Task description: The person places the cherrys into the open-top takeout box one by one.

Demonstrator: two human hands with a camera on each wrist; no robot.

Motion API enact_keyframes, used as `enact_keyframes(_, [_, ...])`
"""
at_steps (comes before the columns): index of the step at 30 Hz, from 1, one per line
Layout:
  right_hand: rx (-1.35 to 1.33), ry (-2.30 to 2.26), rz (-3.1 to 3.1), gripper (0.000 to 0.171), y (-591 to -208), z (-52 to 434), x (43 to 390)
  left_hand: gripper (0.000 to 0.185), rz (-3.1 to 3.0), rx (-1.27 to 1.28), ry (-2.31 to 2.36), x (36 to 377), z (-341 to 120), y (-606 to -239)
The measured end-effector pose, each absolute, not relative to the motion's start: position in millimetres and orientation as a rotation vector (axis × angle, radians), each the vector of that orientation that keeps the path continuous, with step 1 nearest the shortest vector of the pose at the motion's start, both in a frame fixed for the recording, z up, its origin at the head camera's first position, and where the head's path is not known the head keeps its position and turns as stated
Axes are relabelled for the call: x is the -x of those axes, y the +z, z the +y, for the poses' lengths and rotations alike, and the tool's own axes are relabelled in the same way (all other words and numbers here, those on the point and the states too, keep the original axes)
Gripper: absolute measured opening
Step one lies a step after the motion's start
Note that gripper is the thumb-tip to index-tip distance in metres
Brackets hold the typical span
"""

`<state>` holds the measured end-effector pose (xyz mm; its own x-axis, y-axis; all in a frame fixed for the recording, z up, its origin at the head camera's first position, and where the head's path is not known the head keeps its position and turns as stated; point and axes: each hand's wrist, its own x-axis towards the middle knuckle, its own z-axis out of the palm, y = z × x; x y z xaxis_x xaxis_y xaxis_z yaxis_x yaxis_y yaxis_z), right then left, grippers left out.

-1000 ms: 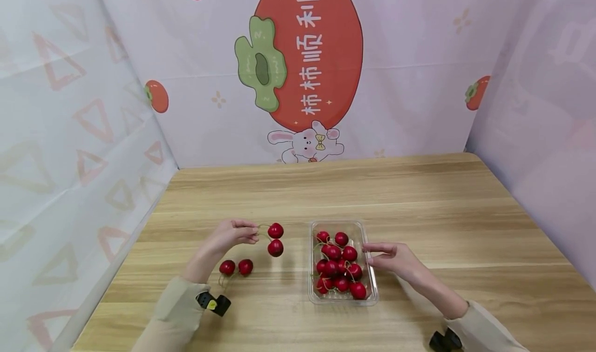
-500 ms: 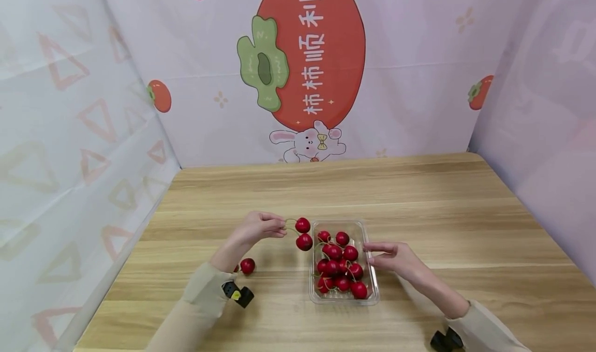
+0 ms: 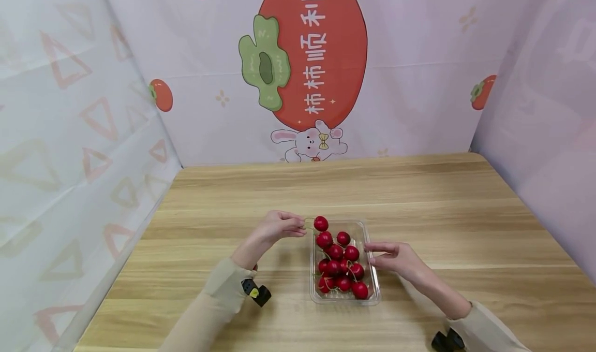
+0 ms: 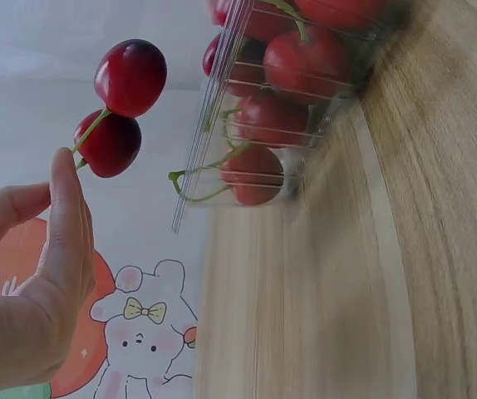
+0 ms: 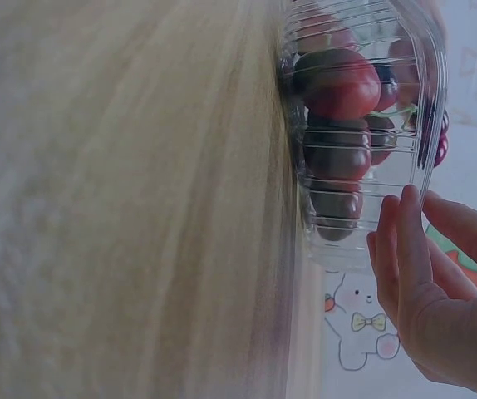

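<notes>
A pair of dark red cherries (image 3: 323,232) hangs by green stems from my left hand (image 3: 281,225), whose thumb and fingertips pinch the stem ends. In the head view the pair overlaps the far left corner of a clear plastic container (image 3: 345,301). The left wrist view shows these cherries (image 4: 130,79) raised higher than the rim. Several more cherries (image 3: 360,290) with stems lie inside the container. At its right side my right hand (image 3: 399,259) pinches the rim between thumb and fingers; the right wrist view has these fingers (image 5: 411,241) against the outer wall.
Under everything is a wood-grain table (image 3: 419,202). A red bit of a loose cherry (image 3: 255,267) shows beside the left wrist, the rest hidden by the arm. Printed cloth walls (image 3: 200,129) stand at the back and both sides.
My left hand has carried the cherry pair rightward, from beside the container to above its far left corner. Its forearm now covers the loose cherries on the table. The right hand stays put.
</notes>
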<state>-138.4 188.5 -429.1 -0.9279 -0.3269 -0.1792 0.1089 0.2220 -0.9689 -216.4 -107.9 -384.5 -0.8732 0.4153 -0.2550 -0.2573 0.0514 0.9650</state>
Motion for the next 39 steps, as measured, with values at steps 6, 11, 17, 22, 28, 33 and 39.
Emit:
enact_keyframes(6, [0.202, -1.731, 2.181, 0.052, -429, 189, 139, 0.033, 1.814, -0.14, 1.915, 217, -95, -386])
enact_keyframes(11, [0.201, -1.712, 2.199, 0.051, -430, 189, 139, 0.032, 1.792, -0.122, 1.925, 216, -86, -385])
enact_keyframes(17, [0.197, -1.714, 2.199, 0.051, -430, 188, 139, 0.03, 1.807, -0.126, 1.882, 215, -77, -387])
enact_keyframes(22, [0.207, -1.739, 2.175, 0.051, -429, 188, 138, 0.028, 1.819, -0.113, 1.856, 215, -72, -391])
enact_keyframes(28, [0.217, -1.755, 2.159, 0.051, -430, 189, 138, 0.025, 1.833, -0.106, 1.821, 214, -66, -391])
enact_keyframes(33, [0.212, -1.764, 2.163, 0.05, -430, 188, 137, 0.025, 1.828, -0.124, 1.786, 213, -62, -392])
enact_keyframes(39, [0.213, -1.767, 2.166, 0.05, -431, 188, 137, 0.024, 1.854, -0.127, 1.747, 212, -59, -393])
